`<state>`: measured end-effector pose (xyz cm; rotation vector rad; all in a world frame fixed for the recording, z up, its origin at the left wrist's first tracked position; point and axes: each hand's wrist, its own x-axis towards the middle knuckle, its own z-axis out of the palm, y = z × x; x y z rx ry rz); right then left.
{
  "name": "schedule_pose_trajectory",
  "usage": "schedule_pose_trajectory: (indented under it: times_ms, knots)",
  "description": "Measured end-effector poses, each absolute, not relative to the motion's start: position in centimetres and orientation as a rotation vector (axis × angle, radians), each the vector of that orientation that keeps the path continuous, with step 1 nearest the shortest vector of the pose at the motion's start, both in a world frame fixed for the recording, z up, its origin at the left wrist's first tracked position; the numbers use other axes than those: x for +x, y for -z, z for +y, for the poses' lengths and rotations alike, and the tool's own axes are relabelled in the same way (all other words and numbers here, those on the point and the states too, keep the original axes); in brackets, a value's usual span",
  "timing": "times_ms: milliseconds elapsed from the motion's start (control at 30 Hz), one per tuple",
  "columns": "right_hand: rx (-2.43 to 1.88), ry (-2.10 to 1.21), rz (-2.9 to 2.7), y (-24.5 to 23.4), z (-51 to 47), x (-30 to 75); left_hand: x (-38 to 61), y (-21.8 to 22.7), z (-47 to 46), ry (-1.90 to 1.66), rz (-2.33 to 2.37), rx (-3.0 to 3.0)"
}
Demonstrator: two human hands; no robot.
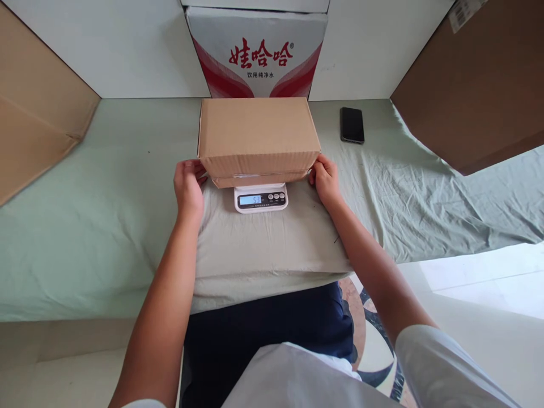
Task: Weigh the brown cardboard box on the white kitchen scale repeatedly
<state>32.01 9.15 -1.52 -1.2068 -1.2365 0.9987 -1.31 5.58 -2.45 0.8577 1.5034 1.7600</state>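
A closed brown cardboard box (259, 127) rests on a small white kitchen scale (261, 208), hiding the scale's weighing plate. The scale's display is lit and seems to read 53. At the box's near left corner, my left hand (189, 184) holds its lower side, with the fingertips partly hidden. My right hand (325, 180) has its fingers curled against the lower right corner of the same box.
A green cloth (106, 226) covers the surface. A black phone (352, 125) lies to the right. Behind stands a white and red water carton (259, 34). Large cardboard cartons flank the far left (38, 96) and right (476, 85).
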Motion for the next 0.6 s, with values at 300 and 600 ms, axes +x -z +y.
schedule_pose_trajectory:
  times_ms: [300,600]
  knots:
    - [-1.241,-0.584,-1.555,4.5,10.2,33.7,-1.2,3.4,5.6,-1.733,1.366,0.966]
    - [-1.263,-0.644,-1.693,7.0,12.2,35.0,-2.1,5.4,6.3,-1.727,1.349,1.107]
